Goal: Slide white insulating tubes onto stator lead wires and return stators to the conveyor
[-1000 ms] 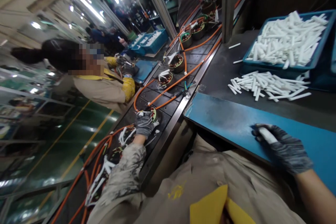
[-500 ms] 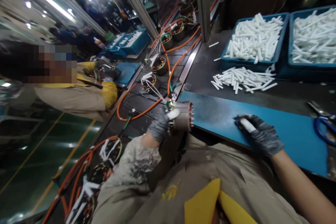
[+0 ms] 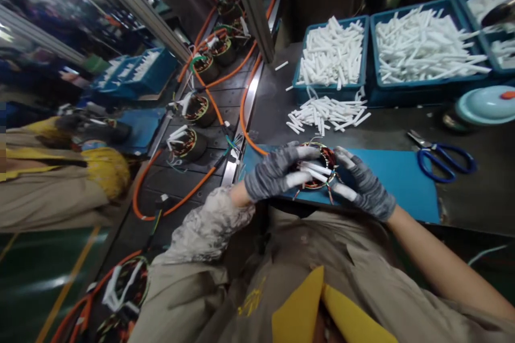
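Observation:
A round motor stator (image 3: pixel 328 156) with reddish windings sits on the blue mat (image 3: pixel 402 171) in front of me, its open end facing up. White sleeves (image 3: pixel 317 172) and loose wire ends stick out of it. My left hand (image 3: pixel 276 171), in a grey glove with white fingertips, is closed on its left side, the thumb near the white sleeves. From the right, my right hand (image 3: pixel 366 187), gloved alike, grips the rim with thumb and fingers. The stator's lower body is hidden by the hands.
Loose white tubes (image 3: pixel 325 112) lie beyond the mat before blue bins (image 3: pixel 364 59) of tubes. Blue-handled scissors (image 3: pixel 446 161) and a light-blue lidded container (image 3: pixel 486 107) are at right. More stators (image 3: pixel 189 142) and orange cables line the left conveyor; a co-worker's yellow sleeve (image 3: pixel 107 171) is beyond.
The stator has come from the conveyor's edge onto the mat, turned from its side to face up. My right hand has moved left and taken hold of it. The view has swung right.

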Demonstrator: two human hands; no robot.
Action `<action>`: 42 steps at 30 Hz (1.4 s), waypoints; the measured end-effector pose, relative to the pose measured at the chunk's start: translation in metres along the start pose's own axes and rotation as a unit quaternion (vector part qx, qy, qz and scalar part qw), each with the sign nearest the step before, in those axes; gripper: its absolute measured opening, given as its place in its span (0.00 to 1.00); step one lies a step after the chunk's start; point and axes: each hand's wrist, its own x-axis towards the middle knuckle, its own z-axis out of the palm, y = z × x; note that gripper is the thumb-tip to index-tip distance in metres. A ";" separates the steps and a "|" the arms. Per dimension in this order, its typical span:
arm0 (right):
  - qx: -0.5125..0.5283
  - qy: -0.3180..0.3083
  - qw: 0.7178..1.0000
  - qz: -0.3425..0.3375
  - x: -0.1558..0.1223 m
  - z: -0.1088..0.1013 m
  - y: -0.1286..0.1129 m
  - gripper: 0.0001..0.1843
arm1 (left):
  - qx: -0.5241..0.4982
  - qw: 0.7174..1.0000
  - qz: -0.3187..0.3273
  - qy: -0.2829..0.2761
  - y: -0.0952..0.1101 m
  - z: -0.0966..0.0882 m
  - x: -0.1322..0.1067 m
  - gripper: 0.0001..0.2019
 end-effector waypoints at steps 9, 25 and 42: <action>-0.027 -0.009 0.998 -0.052 0.023 -0.015 0.002 0.19 | 0.380 0.913 0.010 -0.146 -0.007 0.026 0.039 0.19; -0.060 -0.171 0.983 -0.039 0.068 -0.030 -0.013 0.32 | 0.315 0.938 -0.076 -0.121 -0.004 0.015 0.028 0.19; 0.037 -0.057 0.993 0.093 0.056 -0.013 -0.033 0.22 | 0.371 0.893 -0.092 -0.239 -0.001 0.021 0.042 0.19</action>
